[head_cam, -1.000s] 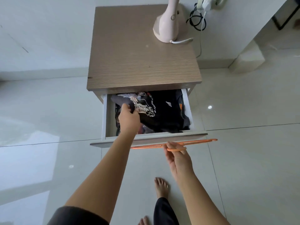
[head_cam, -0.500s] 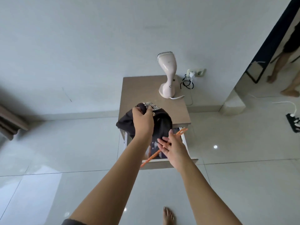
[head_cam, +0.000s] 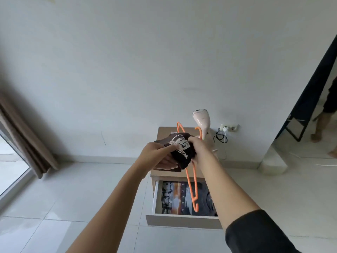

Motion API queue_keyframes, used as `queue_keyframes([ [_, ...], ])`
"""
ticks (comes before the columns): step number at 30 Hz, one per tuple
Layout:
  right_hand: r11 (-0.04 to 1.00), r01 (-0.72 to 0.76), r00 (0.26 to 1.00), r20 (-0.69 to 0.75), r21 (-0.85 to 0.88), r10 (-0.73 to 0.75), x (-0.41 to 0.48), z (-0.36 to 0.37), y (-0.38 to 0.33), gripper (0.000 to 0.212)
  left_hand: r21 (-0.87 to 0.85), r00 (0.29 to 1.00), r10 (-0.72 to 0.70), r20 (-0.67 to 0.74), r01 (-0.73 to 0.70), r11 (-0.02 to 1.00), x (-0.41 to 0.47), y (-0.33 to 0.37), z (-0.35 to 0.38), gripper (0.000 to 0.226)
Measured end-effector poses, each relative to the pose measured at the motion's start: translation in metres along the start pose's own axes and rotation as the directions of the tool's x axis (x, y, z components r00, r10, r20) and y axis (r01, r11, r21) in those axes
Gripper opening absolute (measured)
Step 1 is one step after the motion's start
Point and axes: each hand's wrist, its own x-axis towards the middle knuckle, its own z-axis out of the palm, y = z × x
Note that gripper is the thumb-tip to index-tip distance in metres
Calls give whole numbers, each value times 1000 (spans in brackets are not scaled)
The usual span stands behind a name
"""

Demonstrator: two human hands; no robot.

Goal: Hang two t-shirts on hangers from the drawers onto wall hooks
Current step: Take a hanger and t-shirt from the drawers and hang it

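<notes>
Black t-shirt point(head_cam: 184, 156), print unreadable: left hand point(head_cam: 155, 157) grips; right hand point(head_cam: 198, 147) fingers pinch it, hanger point(head_cam: 196, 208).

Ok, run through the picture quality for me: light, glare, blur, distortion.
Head view: daylight enters from the left, leaving a pale glare on the glossy floor tiles. Head view: the wide-angle lens slants the curtain and the dark frame at the edges. Head view: the dark t-shirt and orange hanger look slightly soft, yet the print in the open drawer is readable.

White wall point(head_cam: 127, 70), glossy pale floor tiles point(head_cam: 54, 207), brown curtain point(head_cam: 23, 136) beside a bright window point(head_cam: 11, 167).
</notes>
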Motion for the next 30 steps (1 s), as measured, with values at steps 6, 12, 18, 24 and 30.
queue_keyframes([
  [6, 933, 223, 973, 4, -283, -231, -23, 2, -40, 23, -59, 854, 16, -521, -55, 997, 26, -19, -32, 42],
  [12, 933, 330, 942, 104, -141, -318, -27, -13, -74, 29, -453, 971, -67, -231, -47, 890, 41, -14, -9, 49],
  [18, 890, 441, 879, 256, -113, -403, -40, -37, -88, 19, -685, 943, 309, -124, -307, 661, 57, 29, 13, 39],
  [24, 863, 483, 850, 313, -144, -424, -51, -56, -94, 34, -652, 952, 247, -180, -304, 695, 56, 53, 31, 33],
  [30, 814, 555, 796, 396, -174, -458, -62, -56, -87, 25, -576, 956, 128, -265, -263, 774, 56, 57, 36, 29],
])
